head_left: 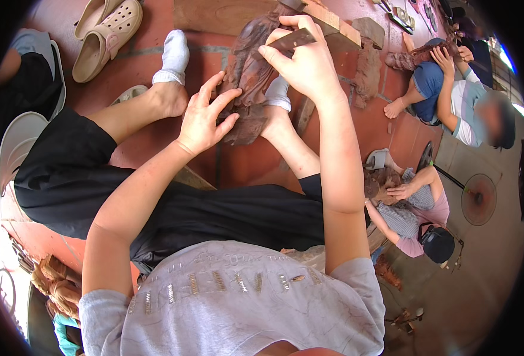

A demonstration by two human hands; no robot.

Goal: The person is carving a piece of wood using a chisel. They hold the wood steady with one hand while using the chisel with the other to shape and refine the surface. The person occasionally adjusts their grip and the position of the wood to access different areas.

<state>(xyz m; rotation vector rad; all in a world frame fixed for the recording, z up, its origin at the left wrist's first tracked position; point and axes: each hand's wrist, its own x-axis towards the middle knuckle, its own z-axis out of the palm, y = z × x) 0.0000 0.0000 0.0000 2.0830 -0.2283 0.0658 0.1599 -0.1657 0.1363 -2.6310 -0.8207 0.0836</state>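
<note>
A dark reddish-brown wood carving (pixel 256 56) with folded, robe-like shapes lies between my feet, its rough base (pixel 244 126) toward me. My left hand (pixel 205 115) steadies it, fingers spread and gripping its left edge near the base. In my right hand (pixel 306 62) a dark, flat, straight-edged piece (pixel 291 40) is pinched between thumb and fingers over the carving's upper part. It looks like a scraper blade or stiff sandpaper; I cannot tell which. The carving's top end is partly hidden by my right hand.
Pale wooden blocks (pixel 327 21) lie beyond the carving, with a rough wood piece (pixel 367 71) to the right. Beige clogs (pixel 105 44) sit at the upper left. Two people (pixel 452 89) work on carvings at right, near a standing fan (pixel 478 199).
</note>
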